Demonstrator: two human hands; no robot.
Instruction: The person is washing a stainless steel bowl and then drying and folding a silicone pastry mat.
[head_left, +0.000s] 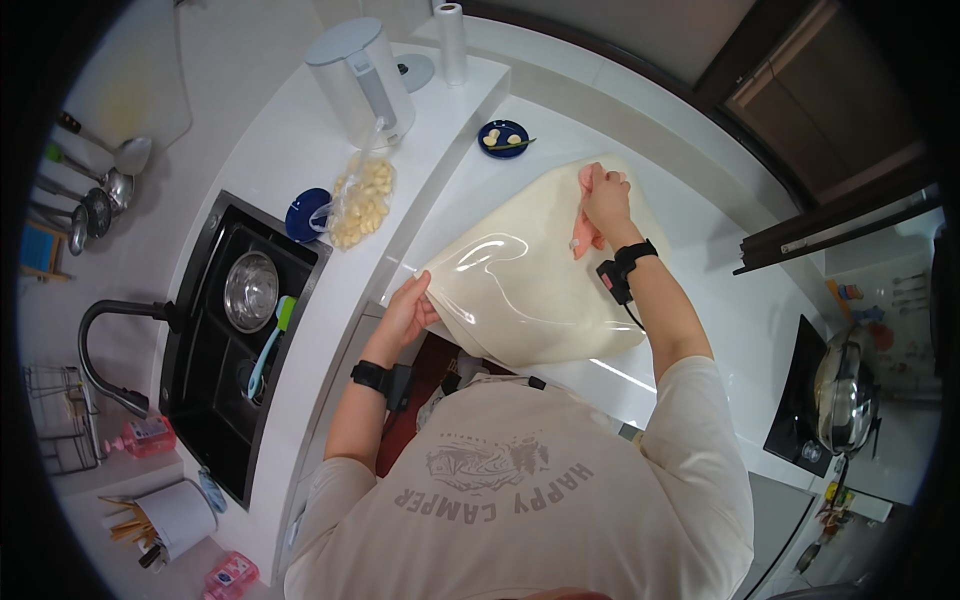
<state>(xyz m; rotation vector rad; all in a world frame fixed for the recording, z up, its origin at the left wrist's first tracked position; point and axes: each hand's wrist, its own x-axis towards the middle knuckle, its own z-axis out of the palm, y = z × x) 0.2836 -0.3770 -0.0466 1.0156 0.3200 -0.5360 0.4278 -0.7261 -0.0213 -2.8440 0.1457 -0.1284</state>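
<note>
A large, glossy cream-coloured mat (525, 277) lies on the white counter before me, its near edge curling down over the counter's front. My left hand (411, 307) grips the mat's left corner, thumb on top and fingers beneath. On the far right part of the mat, my right hand (607, 199) is closed on a pink cloth (581, 232), which touches the mat's surface. Behind the mat stands a small dark blue plate (503, 139) with pale round slices and a thin green stalk on it.
At left are a black sink (214, 420) with a metal bowl (251, 291), a bag of peeled garlic cloves (364, 202), a blue dish (306, 215) and a water pitcher (358, 82). A lidded pan (844, 390) sits on the hob at right.
</note>
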